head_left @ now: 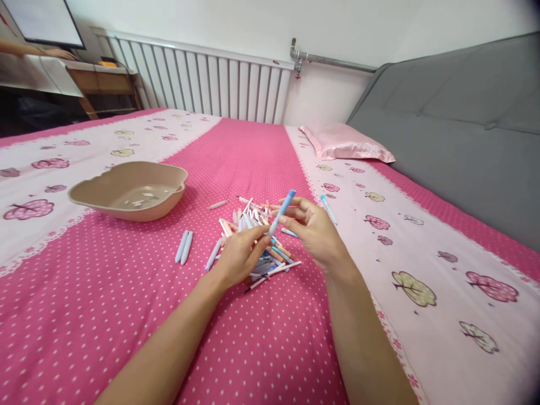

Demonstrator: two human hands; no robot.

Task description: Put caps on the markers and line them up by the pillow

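Between my two hands a blue pen [282, 212] is held tilted, its darker blue end up and its paler end down. My right hand [311, 229] pinches it around the middle with thumb and fingers. The fingers of my left hand [241, 250] close on its lower, pale end. Below both hands lies a loose pile of pen parts [270, 260], with white, pink, orange and blue pieces; my hands hide some of it. Two pale blue pen barrels [184, 247] lie side by side left of the pile.
A beige basin [126, 211] with small white bits inside stands at the left on the pink bedspread [236, 146]. One blue pen [328, 209] lies right of my right hand. Farther back are a pink pillow [346, 142], a radiator [202, 76], and a person's arm [25, 49] at a desk.
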